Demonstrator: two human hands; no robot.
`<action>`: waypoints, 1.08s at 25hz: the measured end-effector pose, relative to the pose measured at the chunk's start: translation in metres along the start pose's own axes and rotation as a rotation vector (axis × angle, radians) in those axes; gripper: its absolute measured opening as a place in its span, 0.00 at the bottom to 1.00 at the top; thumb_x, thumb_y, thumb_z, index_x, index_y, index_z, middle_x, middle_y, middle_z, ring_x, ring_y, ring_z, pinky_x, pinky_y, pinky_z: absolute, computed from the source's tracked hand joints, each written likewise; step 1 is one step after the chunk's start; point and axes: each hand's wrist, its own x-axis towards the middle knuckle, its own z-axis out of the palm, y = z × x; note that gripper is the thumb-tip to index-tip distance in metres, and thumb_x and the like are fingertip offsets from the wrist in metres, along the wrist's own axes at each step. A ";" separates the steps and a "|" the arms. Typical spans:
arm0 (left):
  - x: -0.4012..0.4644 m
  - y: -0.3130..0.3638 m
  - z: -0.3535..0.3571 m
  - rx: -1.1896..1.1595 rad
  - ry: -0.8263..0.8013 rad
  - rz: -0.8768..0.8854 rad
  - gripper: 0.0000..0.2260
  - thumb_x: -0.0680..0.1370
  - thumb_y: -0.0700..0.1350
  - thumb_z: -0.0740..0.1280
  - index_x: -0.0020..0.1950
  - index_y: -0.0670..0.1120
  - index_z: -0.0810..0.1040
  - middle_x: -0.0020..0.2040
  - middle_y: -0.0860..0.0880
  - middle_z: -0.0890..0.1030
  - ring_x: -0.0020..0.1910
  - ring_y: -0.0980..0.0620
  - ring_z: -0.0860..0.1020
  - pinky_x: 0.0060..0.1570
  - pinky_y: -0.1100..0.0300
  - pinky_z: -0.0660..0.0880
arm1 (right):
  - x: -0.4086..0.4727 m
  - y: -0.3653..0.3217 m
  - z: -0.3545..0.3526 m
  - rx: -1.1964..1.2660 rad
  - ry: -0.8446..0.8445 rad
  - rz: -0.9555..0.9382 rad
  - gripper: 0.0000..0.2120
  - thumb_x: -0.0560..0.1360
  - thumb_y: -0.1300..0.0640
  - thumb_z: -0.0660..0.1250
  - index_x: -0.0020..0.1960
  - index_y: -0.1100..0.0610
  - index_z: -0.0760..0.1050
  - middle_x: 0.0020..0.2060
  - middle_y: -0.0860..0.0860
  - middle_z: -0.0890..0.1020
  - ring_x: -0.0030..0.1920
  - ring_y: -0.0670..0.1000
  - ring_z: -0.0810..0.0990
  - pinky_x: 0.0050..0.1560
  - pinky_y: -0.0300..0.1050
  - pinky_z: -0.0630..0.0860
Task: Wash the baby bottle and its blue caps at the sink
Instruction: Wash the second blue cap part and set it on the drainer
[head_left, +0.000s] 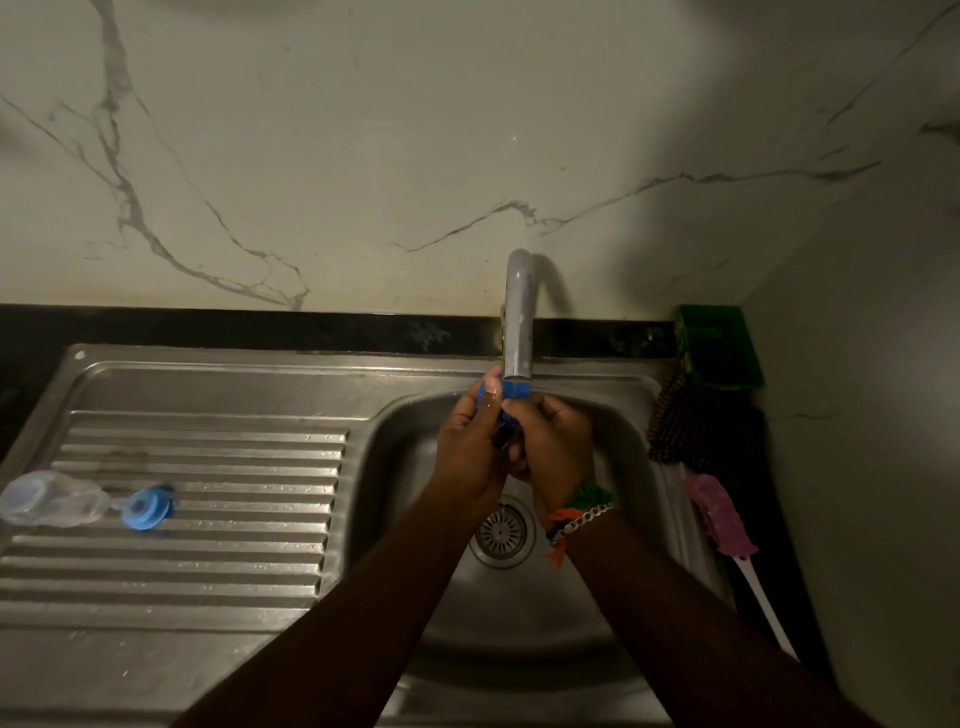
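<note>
Two hands together over sink basin (405, 457), right under tap spout (518, 332). Left hand (470, 452) and right hand (553, 449) both curled round one blue cap (511, 389), fingers pinching it from either side; cap mostly hidden by fingers, only top edge showing, just below spout mouth. Can't tell if water running. Beaded and thread bracelets (579, 512) on right wrist.

Baby bottle (49, 499) lying on its side on ribbed drainboard (208, 566), far left, clear plastic, well apart from hands. 2nd blue cap (148, 509) just beside bottle's right end, on same ribs, ring-shaped w/ hole in middle; touching bottle or not — can't tell, blurred.

Drain strainer (503, 532) in basin floor, between the two forearms. Basin and drainboard one steel unit, wet spots on ribs.

Rt of basin, on dark counter strip: green box (719, 345) at back against wall, dark scrubber (680, 426) in front of it, then pink bottle brush (719, 514) w/ white handle pointing toward camera. Marble-look wall (363, 156) behind, grey veins. Lighting dim, corners in shadow.
</note>
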 end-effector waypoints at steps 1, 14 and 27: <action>0.001 0.001 0.000 0.005 0.000 -0.011 0.23 0.79 0.56 0.64 0.71 0.46 0.75 0.47 0.44 0.85 0.35 0.52 0.79 0.36 0.58 0.78 | 0.000 0.001 0.003 0.000 0.041 -0.015 0.05 0.78 0.56 0.69 0.44 0.55 0.81 0.25 0.49 0.78 0.24 0.44 0.73 0.27 0.40 0.73; -0.011 0.011 -0.003 0.034 -0.020 -0.032 0.24 0.76 0.46 0.69 0.72 0.43 0.74 0.51 0.43 0.83 0.40 0.54 0.82 0.38 0.61 0.82 | -0.006 -0.016 -0.002 0.351 -0.093 0.382 0.14 0.78 0.48 0.68 0.56 0.58 0.81 0.42 0.55 0.80 0.29 0.43 0.76 0.24 0.33 0.71; -0.012 0.006 -0.001 0.267 -0.072 -0.005 0.20 0.77 0.47 0.69 0.70 0.48 0.75 0.57 0.42 0.82 0.46 0.50 0.83 0.44 0.57 0.83 | 0.000 -0.012 -0.005 0.410 -0.043 0.473 0.20 0.74 0.44 0.72 0.56 0.59 0.81 0.40 0.54 0.81 0.30 0.46 0.75 0.23 0.34 0.70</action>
